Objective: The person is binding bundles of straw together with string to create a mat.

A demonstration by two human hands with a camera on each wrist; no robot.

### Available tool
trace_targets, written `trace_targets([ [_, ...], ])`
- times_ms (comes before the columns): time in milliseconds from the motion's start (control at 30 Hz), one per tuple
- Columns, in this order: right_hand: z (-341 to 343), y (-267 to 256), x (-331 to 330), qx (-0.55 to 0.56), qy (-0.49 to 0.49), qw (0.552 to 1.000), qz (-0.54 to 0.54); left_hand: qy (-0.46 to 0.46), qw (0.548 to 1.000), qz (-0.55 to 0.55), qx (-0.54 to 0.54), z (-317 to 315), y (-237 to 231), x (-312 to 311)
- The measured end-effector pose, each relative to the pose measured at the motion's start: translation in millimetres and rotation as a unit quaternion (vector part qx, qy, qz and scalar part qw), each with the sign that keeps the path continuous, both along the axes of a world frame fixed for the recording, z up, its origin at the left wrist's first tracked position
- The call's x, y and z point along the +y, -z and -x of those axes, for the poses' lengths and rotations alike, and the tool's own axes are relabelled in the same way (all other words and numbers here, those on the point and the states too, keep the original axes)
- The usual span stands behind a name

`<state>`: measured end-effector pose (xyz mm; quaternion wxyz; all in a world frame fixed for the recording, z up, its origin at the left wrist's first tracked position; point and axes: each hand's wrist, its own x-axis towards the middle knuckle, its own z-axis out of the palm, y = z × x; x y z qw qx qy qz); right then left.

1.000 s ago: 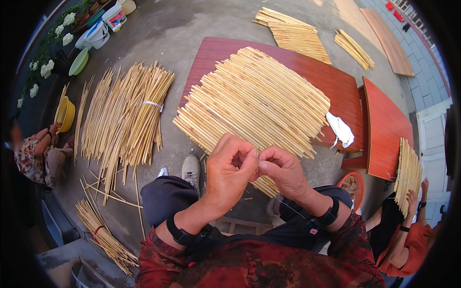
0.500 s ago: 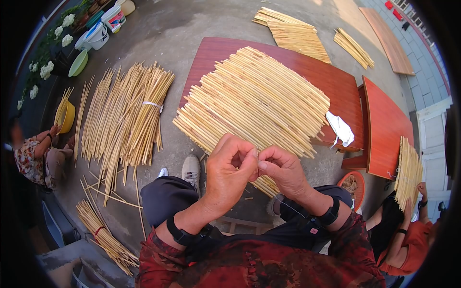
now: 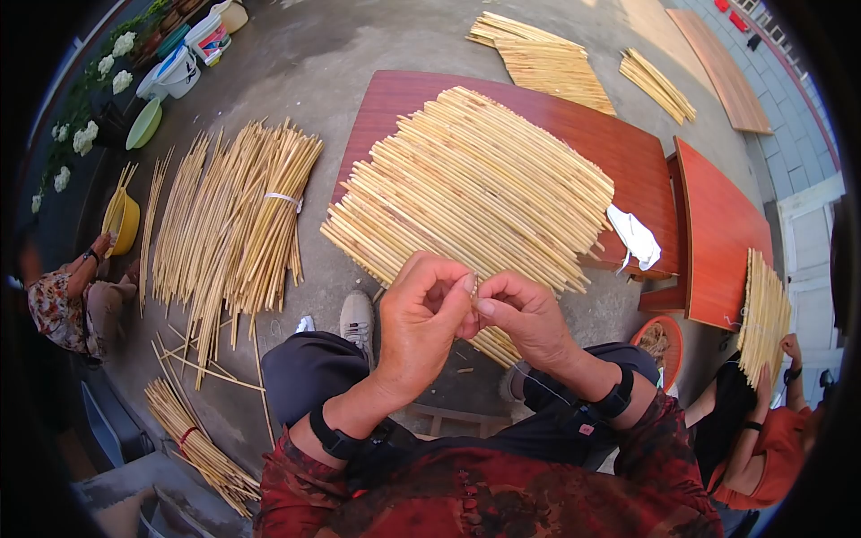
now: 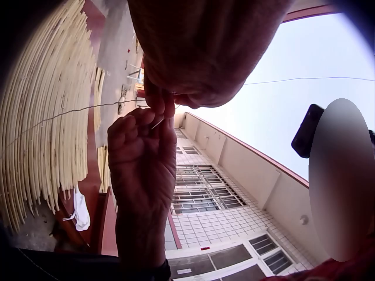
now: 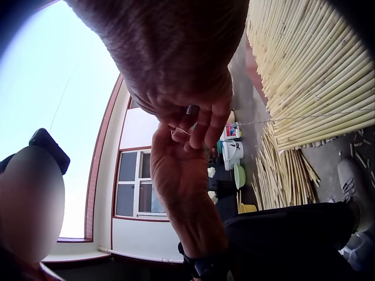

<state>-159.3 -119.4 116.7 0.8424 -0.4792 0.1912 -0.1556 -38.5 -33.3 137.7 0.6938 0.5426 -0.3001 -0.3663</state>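
My left hand point(image 3: 421, 323) and right hand point(image 3: 529, 323) meet fingertip to fingertip in front of the near edge of a reed mat point(image 3: 475, 188). Between them is a thin shiny needle point(image 4: 157, 124), its ends hidden by the fingers. The right thumb and forefinger pinch it, while the left thumb and forefinger pinch at the same spot, where the thread end is too small to make out. A pale thread point(image 4: 76, 109) runs off from the fingers across the mat in the left wrist view. On a right finger sits a metal ring point(image 5: 190, 109).
The mat lies on a red table point(image 3: 381, 99); a white cloth point(image 3: 635, 238) hangs at its right. Loose reed bundles point(image 3: 233, 215) lie left on the ground. A person point(image 3: 67, 296) sits by a yellow basin point(image 3: 123, 224); another person point(image 3: 762, 439) holds a smaller mat point(image 3: 762, 314).
My hands stay together, with the fingertips shifting slightly and a little more showing between them. The person at right has moved a hand lower along the small mat. The head view has turned slightly.
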Motion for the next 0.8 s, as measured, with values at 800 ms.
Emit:
trace_targets([
  [800, -2, -14, -10, 0.016, 0.098, 0.977, 0.189, 0.077, 0.994, -0.035, 0.062, -5, 2, 1],
])
